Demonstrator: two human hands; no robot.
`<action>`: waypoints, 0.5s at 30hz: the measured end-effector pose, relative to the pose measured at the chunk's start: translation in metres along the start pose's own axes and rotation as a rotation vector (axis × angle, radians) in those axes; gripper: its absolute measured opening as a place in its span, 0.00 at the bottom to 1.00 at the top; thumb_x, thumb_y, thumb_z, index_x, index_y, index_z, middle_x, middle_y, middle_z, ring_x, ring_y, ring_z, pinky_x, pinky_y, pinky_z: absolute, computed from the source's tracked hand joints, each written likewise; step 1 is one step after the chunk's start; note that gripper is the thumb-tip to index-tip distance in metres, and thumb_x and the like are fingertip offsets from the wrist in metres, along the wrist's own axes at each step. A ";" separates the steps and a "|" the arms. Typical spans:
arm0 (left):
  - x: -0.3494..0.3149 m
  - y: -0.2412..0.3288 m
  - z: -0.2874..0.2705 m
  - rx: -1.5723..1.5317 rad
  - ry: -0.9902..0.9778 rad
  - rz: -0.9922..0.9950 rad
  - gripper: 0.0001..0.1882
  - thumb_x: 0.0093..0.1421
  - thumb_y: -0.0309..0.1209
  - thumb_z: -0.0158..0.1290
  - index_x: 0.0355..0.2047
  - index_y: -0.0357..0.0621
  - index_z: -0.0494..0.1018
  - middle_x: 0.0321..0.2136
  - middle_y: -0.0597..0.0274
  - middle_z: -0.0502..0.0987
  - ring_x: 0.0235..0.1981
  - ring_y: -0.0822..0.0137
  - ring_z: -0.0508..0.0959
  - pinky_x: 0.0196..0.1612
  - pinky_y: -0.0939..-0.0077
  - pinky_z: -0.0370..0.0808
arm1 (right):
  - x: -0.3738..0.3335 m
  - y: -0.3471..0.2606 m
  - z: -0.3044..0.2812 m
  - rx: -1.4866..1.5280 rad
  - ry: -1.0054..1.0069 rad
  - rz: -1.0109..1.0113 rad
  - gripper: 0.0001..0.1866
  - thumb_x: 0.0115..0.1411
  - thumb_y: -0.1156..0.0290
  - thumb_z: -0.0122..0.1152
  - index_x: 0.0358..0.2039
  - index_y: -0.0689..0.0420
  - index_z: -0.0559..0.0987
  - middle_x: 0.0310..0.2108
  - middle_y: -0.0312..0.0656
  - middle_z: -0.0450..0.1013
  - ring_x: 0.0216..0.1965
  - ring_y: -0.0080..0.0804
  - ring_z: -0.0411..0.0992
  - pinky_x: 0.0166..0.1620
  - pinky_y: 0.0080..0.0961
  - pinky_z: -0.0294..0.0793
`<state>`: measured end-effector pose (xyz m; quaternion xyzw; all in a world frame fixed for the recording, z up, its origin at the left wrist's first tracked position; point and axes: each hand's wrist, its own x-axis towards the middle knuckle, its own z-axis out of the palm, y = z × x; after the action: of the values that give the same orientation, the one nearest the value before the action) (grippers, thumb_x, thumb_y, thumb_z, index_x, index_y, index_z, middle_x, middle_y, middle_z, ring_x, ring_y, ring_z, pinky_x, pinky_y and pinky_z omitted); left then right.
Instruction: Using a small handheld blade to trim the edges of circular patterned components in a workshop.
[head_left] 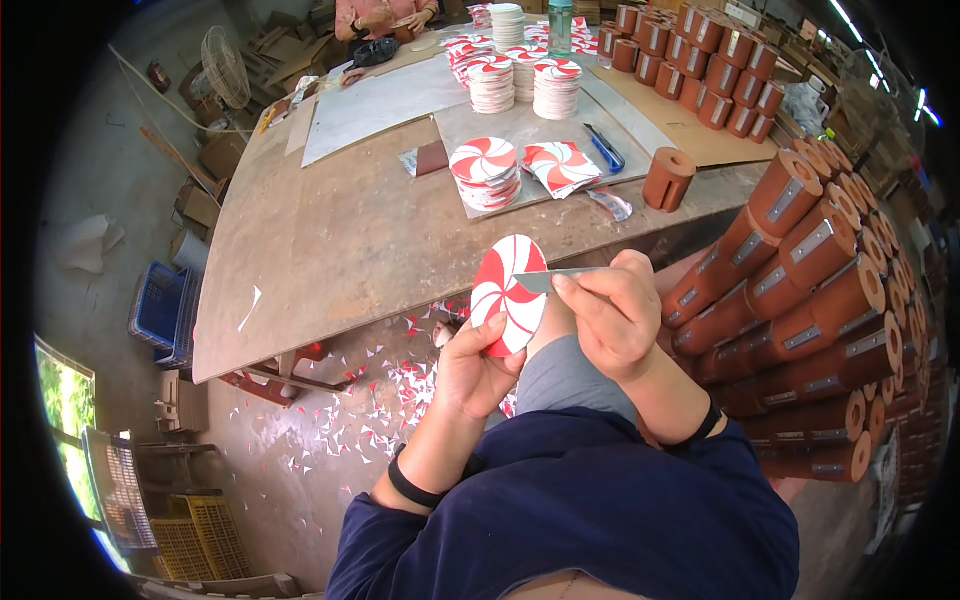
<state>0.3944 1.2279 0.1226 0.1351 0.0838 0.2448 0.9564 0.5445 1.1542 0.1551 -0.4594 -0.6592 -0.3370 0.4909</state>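
Observation:
Between the thumb and fingers of my left hand (470, 372) is a round disc (500, 265) with red and white swirls, tilted up in front of me. My right hand (618, 315) pinches a grey metal knife blade (537, 283), its tip lying over the middle of the disc. Whether the blade touches the disc, I cannot tell. Just beyond, on the table, stands a stack of like discs (485, 180). Beside that stack lies a pile of square swirl-printed sheets (560, 168). A blue box cutter (605, 148) rests to their right.
Brown cylinders with a slot (669, 180) stand on the wooden table (300, 240) and fill a tall pile (790, 310) at my right. Taller disc stacks (556, 92) and a bottle (560, 28) are farther back. Paper scraps (375, 405) litter the floor. Another person (385, 15) works at the far edge.

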 end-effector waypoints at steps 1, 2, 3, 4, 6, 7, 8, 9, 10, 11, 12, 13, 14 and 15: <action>0.000 0.000 -0.002 -0.013 -0.009 -0.012 0.17 0.52 0.23 0.42 0.45 0.37 0.59 0.38 0.58 0.70 0.36 0.68 0.73 0.32 0.79 0.74 | 0.000 0.002 0.001 0.000 0.000 0.000 0.14 0.32 0.84 0.56 0.26 0.61 0.76 0.22 0.37 0.65 0.21 0.30 0.60 0.23 0.24 0.56; -0.001 -0.001 0.002 -0.013 -0.010 -0.012 0.17 0.52 0.23 0.42 0.45 0.37 0.59 0.38 0.58 0.70 0.36 0.68 0.73 0.32 0.79 0.74 | -0.001 0.006 0.002 -0.013 0.002 0.005 0.14 0.32 0.81 0.56 0.26 0.61 0.76 0.22 0.36 0.65 0.20 0.29 0.59 0.24 0.24 0.56; -0.003 -0.004 0.008 0.028 0.002 -0.010 0.18 0.52 0.22 0.42 0.45 0.37 0.59 0.38 0.57 0.70 0.36 0.67 0.73 0.31 0.79 0.74 | -0.001 0.010 0.004 -0.028 0.006 0.010 0.15 0.32 0.78 0.55 0.27 0.61 0.76 0.21 0.34 0.65 0.19 0.28 0.58 0.24 0.24 0.55; -0.004 -0.005 0.012 0.070 0.012 -0.007 0.18 0.52 0.22 0.42 0.45 0.36 0.59 0.38 0.57 0.70 0.36 0.67 0.73 0.30 0.80 0.73 | -0.001 0.013 0.004 -0.032 0.006 0.011 0.15 0.32 0.78 0.55 0.27 0.61 0.76 0.21 0.34 0.65 0.19 0.28 0.58 0.24 0.24 0.55; -0.004 -0.004 0.013 0.082 0.010 0.004 0.19 0.51 0.22 0.43 0.45 0.36 0.59 0.38 0.56 0.69 0.34 0.66 0.73 0.28 0.80 0.73 | -0.002 0.018 0.004 -0.046 0.041 0.001 0.15 0.32 0.78 0.55 0.26 0.61 0.76 0.21 0.35 0.65 0.19 0.29 0.58 0.24 0.25 0.55; -0.004 -0.002 0.013 0.093 0.009 0.019 0.20 0.51 0.22 0.43 0.45 0.35 0.58 0.38 0.56 0.69 0.33 0.66 0.74 0.26 0.81 0.73 | -0.001 0.018 0.002 -0.046 0.042 -0.001 0.15 0.32 0.78 0.55 0.26 0.61 0.76 0.21 0.35 0.65 0.19 0.29 0.58 0.24 0.25 0.55; -0.004 -0.002 0.012 0.093 0.007 0.021 0.20 0.51 0.22 0.43 0.45 0.35 0.58 0.38 0.56 0.69 0.33 0.66 0.74 0.26 0.81 0.73 | 0.000 0.014 -0.002 -0.047 0.036 0.016 0.15 0.31 0.78 0.55 0.26 0.61 0.76 0.22 0.35 0.65 0.20 0.28 0.58 0.24 0.24 0.55; -0.004 -0.001 0.010 0.094 0.004 0.020 0.20 0.50 0.22 0.44 0.45 0.35 0.58 0.37 0.55 0.69 0.32 0.66 0.74 0.24 0.80 0.72 | 0.000 0.011 -0.005 -0.046 0.030 0.033 0.15 0.31 0.77 0.55 0.26 0.60 0.76 0.22 0.34 0.65 0.20 0.28 0.58 0.24 0.24 0.55; -0.003 0.000 0.008 0.095 0.001 0.019 0.21 0.50 0.21 0.45 0.45 0.35 0.58 0.37 0.55 0.70 0.31 0.66 0.74 0.23 0.80 0.72 | 0.001 0.007 -0.006 -0.043 0.031 0.030 0.15 0.31 0.77 0.55 0.26 0.60 0.76 0.22 0.34 0.65 0.20 0.28 0.58 0.24 0.24 0.55; -0.002 0.000 0.007 0.094 0.001 0.023 0.21 0.50 0.21 0.45 0.45 0.35 0.58 0.37 0.55 0.70 0.31 0.66 0.74 0.23 0.80 0.72 | 0.001 0.004 -0.008 -0.018 0.019 0.000 0.14 0.32 0.80 0.56 0.26 0.60 0.76 0.22 0.35 0.65 0.20 0.28 0.59 0.24 0.24 0.56; -0.001 -0.001 0.007 0.102 0.006 0.015 0.22 0.49 0.22 0.44 0.47 0.36 0.56 0.37 0.54 0.69 0.31 0.65 0.74 0.20 0.81 0.72 | 0.001 0.002 -0.010 0.003 0.006 -0.028 0.14 0.33 0.83 0.57 0.26 0.59 0.76 0.23 0.35 0.65 0.21 0.28 0.60 0.24 0.24 0.57; -0.001 -0.001 0.006 0.109 0.011 0.006 0.24 0.49 0.23 0.43 0.48 0.36 0.54 0.37 0.53 0.69 0.31 0.64 0.74 0.18 0.82 0.73 | 0.002 0.001 -0.011 -0.001 0.005 -0.024 0.14 0.33 0.83 0.57 0.26 0.59 0.76 0.23 0.34 0.65 0.21 0.28 0.60 0.25 0.24 0.57; -0.001 -0.001 0.006 0.108 0.011 0.006 0.24 0.49 0.23 0.43 0.48 0.36 0.54 0.37 0.53 0.69 0.31 0.64 0.74 0.18 0.82 0.73 | 0.001 0.001 -0.011 -0.002 0.004 -0.024 0.14 0.33 0.83 0.57 0.26 0.59 0.76 0.23 0.34 0.65 0.21 0.28 0.60 0.25 0.24 0.57; -0.001 0.000 0.006 0.111 -0.023 -0.010 0.23 0.49 0.22 0.44 0.47 0.35 0.56 0.37 0.54 0.70 0.30 0.65 0.74 0.20 0.81 0.72 | 0.002 0.001 -0.011 -0.012 0.003 -0.023 0.14 0.33 0.83 0.57 0.26 0.59 0.76 0.23 0.34 0.65 0.21 0.28 0.60 0.25 0.24 0.57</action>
<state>0.3951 1.2255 0.1287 0.1905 0.0868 0.2334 0.9496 0.5494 1.1454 0.1598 -0.4539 -0.6617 -0.3473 0.4853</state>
